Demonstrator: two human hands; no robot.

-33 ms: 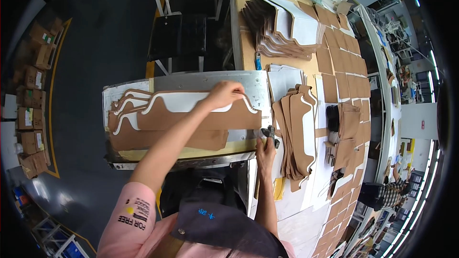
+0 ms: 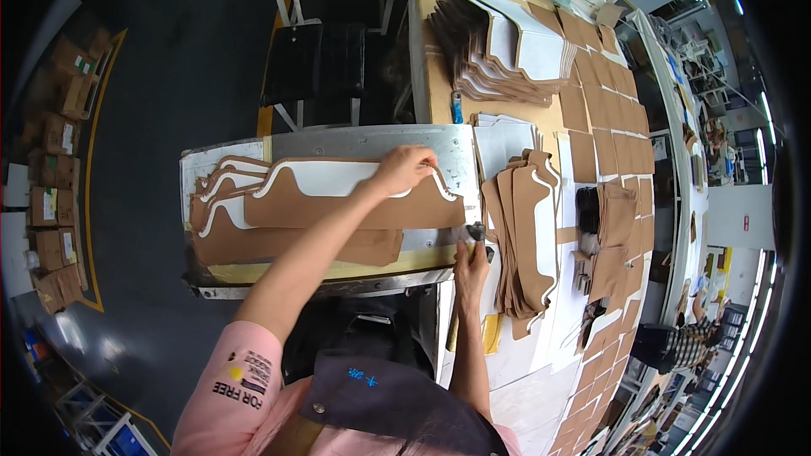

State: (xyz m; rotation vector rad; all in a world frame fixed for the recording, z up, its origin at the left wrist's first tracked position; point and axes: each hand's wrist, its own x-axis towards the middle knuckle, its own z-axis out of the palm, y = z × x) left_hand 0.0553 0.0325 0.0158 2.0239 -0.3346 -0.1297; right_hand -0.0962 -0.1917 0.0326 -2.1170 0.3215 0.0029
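My left hand reaches across a brown sheet piece with a white inset. Its fingers are pinched at the piece's curved right-hand edge. This piece lies on top of several similar brown pieces on a metal-topped work surface. Near the right end of the top piece, my right hand is closed round a hammer. Its dark head is blurred, and part of a wooden handle shows beside the wrist.
Right of the work surface lies a fanned stack of brown and white pieces. Farther back stands a taller stack. Rows of brown panels cover the right-hand table. A black-seated chair stands beyond; cartons line the left.
My left hand and the top brown piece have shifted slightly to the right. The hammer's head has moved a little beside the piece's right end.
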